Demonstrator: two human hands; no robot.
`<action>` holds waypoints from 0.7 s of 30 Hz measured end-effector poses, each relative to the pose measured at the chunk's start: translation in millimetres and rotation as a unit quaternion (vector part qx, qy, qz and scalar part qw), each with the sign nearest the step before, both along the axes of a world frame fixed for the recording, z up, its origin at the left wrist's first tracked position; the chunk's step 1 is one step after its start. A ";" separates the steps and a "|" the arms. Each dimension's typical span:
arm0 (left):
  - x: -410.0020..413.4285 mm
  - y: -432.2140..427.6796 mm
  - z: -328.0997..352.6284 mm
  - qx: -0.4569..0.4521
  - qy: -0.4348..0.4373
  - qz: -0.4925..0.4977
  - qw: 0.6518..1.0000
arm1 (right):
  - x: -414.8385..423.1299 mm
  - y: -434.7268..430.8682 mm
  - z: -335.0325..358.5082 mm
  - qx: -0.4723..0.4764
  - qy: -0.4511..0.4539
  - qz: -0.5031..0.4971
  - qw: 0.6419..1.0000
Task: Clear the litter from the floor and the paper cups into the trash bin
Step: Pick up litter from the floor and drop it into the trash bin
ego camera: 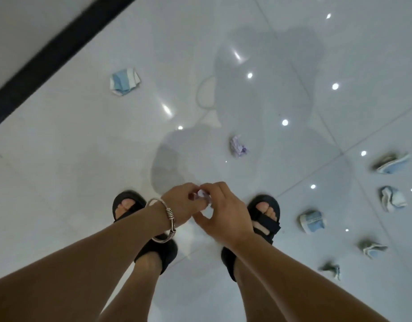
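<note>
left hand [179, 205] and right hand [226, 217] pinch a paper scrap [204, 197] just left of the right sandal [267, 205]; light and soft, i'd guess. crushed cups [313, 220] lie right of that sandal; pinch any flat edge.

Item one, at the wrist of my left hand [181, 201]: silver bangle [169, 214], round band, coiled wire wrap. Item two, my feet: black open-toed left sandal [130, 195] and right sandal [266, 223], broad straps, the right with a fastened tab

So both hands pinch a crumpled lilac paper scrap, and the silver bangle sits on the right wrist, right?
No: the head view shows the silver metal bangle on the left wrist. The left hand and right hand do pinch the crumpled lilac paper scrap.
</note>
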State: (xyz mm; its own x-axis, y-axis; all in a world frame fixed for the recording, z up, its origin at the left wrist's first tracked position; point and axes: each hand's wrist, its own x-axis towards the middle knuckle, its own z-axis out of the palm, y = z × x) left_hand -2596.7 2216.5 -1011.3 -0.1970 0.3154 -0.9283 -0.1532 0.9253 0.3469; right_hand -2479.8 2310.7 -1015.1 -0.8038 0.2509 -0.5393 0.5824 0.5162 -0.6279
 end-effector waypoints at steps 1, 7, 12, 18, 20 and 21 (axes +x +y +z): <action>-7.8 7.9 6.5 0.012 -0.002 -0.013 1.000 | -6.7 7.6 7.0 0.007 0.016 -0.005 1.000; -44.5 24.7 -0.8 0.008 0.078 -0.023 0.997 | -23.9 68.9 -19.8 0.041 -0.030 0.077 0.996; -47.5 -13.2 -48.2 -0.041 0.163 -0.007 0.986 | -30.0 102.3 -87.4 0.230 -0.164 0.080 0.956; -33.0 -73.2 -64.5 -0.091 0.159 -0.042 0.982 | -30.0 62.6 -108.3 0.153 -0.187 0.070 0.968; -30.7 -87.7 -47.9 -0.104 0.162 -0.067 0.979 | -27.4 45.1 -85.8 0.104 -0.189 0.087 0.973; -31.1 -92.0 -36.5 -0.106 0.167 -0.066 0.978 | -28.6 37.3 -68.8 0.089 -0.180 0.091 0.975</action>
State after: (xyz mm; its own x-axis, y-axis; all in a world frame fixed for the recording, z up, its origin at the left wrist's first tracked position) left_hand -2627.8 2124.5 -1047.8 -0.4705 0.1651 -0.8668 0.0603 0.9861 0.1550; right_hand -2508.4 2348.1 -1084.0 -0.6101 0.2374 -0.7559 0.6378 0.7132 -0.2908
